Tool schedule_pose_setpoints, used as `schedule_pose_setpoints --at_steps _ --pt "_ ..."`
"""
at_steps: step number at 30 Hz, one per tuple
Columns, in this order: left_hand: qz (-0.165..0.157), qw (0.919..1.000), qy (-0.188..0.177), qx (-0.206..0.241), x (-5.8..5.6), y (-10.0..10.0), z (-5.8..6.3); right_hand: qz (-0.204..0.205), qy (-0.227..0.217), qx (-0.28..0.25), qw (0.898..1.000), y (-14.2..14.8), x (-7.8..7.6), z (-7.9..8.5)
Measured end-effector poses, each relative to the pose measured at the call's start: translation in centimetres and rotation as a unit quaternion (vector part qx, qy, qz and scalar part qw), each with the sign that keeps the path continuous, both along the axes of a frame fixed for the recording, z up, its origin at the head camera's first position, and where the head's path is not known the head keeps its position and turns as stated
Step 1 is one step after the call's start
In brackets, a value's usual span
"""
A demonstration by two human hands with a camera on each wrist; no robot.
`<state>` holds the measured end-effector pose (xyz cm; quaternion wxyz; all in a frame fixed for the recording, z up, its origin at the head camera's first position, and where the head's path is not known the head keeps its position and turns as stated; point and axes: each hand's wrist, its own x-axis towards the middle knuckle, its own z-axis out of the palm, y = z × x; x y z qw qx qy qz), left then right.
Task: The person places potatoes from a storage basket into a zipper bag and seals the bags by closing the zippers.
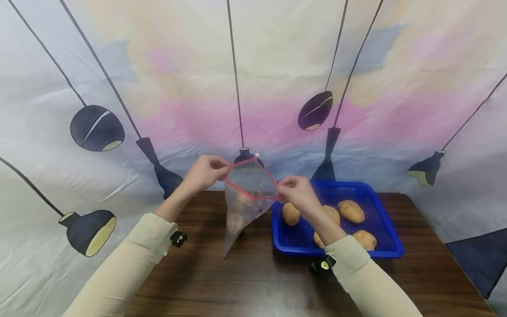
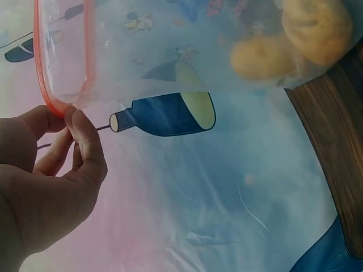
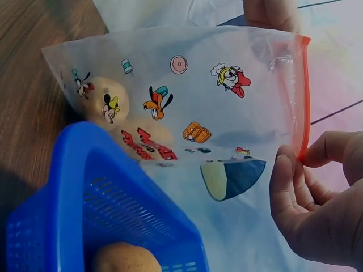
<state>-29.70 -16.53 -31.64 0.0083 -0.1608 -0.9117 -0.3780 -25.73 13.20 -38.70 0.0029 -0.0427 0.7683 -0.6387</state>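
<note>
A clear zip bag (image 1: 243, 215) with a red zip edge and cartoon prints hangs between my two hands, its mouth spread apart. At its left rim my left hand (image 1: 207, 172) pinches the red edge between thumb and fingers. My right hand (image 1: 298, 193) pinches the opposite corner of that edge, above the basket's left side. Potatoes (image 2: 317, 28) lie low inside the bag, blurred by the plastic; the right wrist view shows a potato (image 3: 105, 101) behind the prints.
A blue plastic basket (image 1: 396, 246) with several potatoes (image 1: 351, 211) stands on the dark wooden table (image 1: 253, 281), right of the bag. My right forearm passes over it. Behind the table hangs a cloth (image 1: 269, 88) printed with lamps.
</note>
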Motion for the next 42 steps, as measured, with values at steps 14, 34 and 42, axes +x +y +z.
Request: schedule_pose_setpoints --at_steps 14,34,42 --pt "-0.020 0.9990 -0.036 0.019 0.1 2.0 -1.2 0.007 -0.016 -0.016 1.000 1.9 -0.4 -2.8" --pt "-0.020 0.9977 -0.034 0.056 1.1 4.5 -3.8 0.016 0.036 0.041 0.998 4.7 -0.9 -6.7" --pt "-0.033 0.9921 -0.058 0.106 1.1 4.6 -4.3 0.027 0.056 0.125 0.990 5.8 -1.3 -7.6"
